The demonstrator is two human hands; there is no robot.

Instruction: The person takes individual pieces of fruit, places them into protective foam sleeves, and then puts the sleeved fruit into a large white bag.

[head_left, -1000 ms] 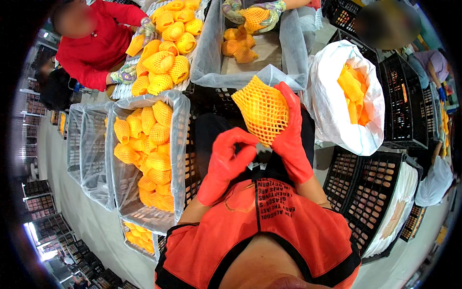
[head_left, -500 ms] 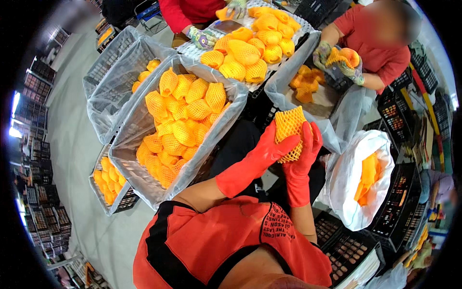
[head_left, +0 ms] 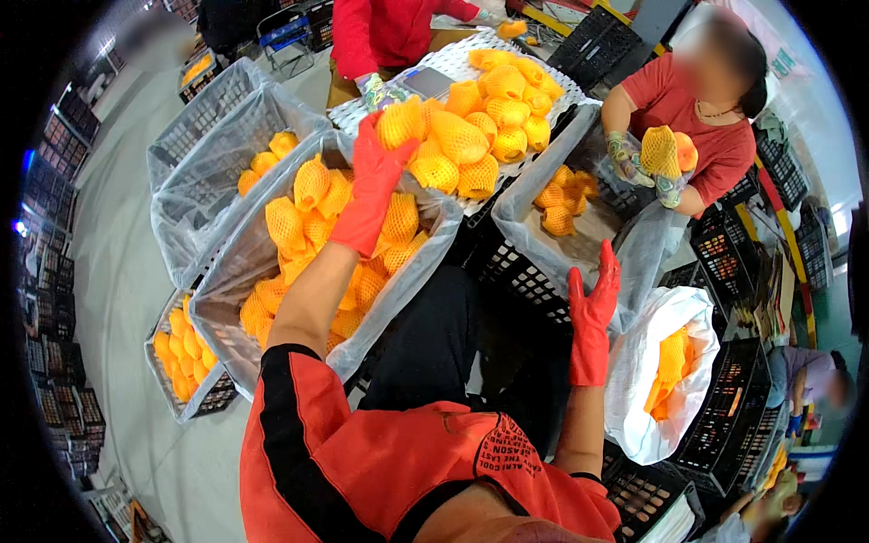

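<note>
My left hand, in a long red rubber glove, reaches over the lined crate to the near left edge of a fruit pile. Its fingers and thumb curl around a fruit in an orange foam net; its palm side is partly hidden. Beside that fruit lie several more netted fruits on the white woven tabletop. My right hand, gloved the same way, is raised with its fingers apart and nothing in it, between a plastic-lined crate and a white sack holding orange foam nets.
A large lined crate full of netted fruit stands before me on the left, with more lined crates beside it. Across the table, a person's gloved hand is near the pile. Another person at right holds a netted fruit above a lined crate.
My hands have parted from around the orange net in front of me. The left has swung forward and left to the pile; the right has opened and dropped slightly. The view has shifted a little.
</note>
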